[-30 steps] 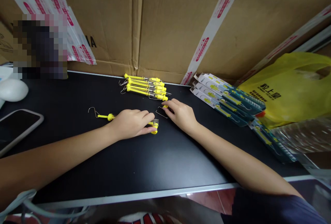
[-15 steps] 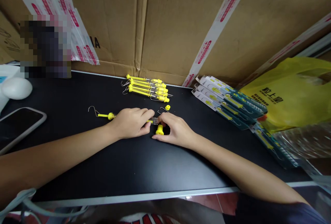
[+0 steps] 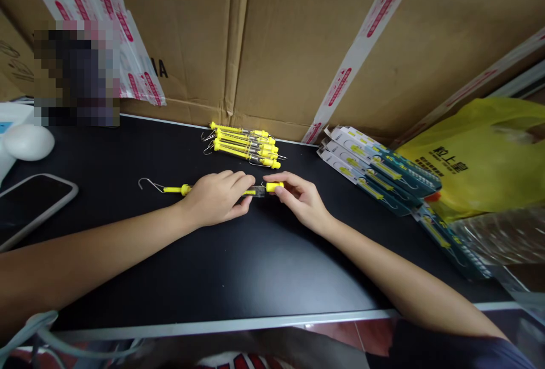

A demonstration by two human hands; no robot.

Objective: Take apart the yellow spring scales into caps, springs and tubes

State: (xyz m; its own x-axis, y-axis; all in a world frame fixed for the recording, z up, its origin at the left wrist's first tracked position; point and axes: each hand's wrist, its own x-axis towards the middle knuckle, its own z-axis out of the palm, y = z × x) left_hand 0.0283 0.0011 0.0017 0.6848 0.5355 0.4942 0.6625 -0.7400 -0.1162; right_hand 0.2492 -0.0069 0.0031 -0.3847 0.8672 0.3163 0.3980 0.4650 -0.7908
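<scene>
My left hand (image 3: 221, 198) is wrapped round the clear tube of a yellow spring scale (image 3: 185, 189), which lies roughly level above the black table. The scale's wire hook (image 3: 149, 183) sticks out to the left, and the tube's clear end shows past my left fingertips. Between thumb and fingers, my right hand (image 3: 300, 196) pinches a yellow cap (image 3: 273, 187), lined up with that end. A short bit of wire shows at the cap's left side; whether cap and tube touch I cannot tell.
Several yellow spring scales (image 3: 244, 146) lie in a row near the cardboard box (image 3: 281, 45) at the back. Printed packages (image 3: 374, 170) are stacked at right beside a yellow plastic bag (image 3: 477, 159). A phone (image 3: 36, 204) and a white rounded object (image 3: 29, 142) are at left.
My right hand has turned the yellow cap from upright to lying sideways and raised it in line with the tube's end. My left hand has stayed nearly in place.
</scene>
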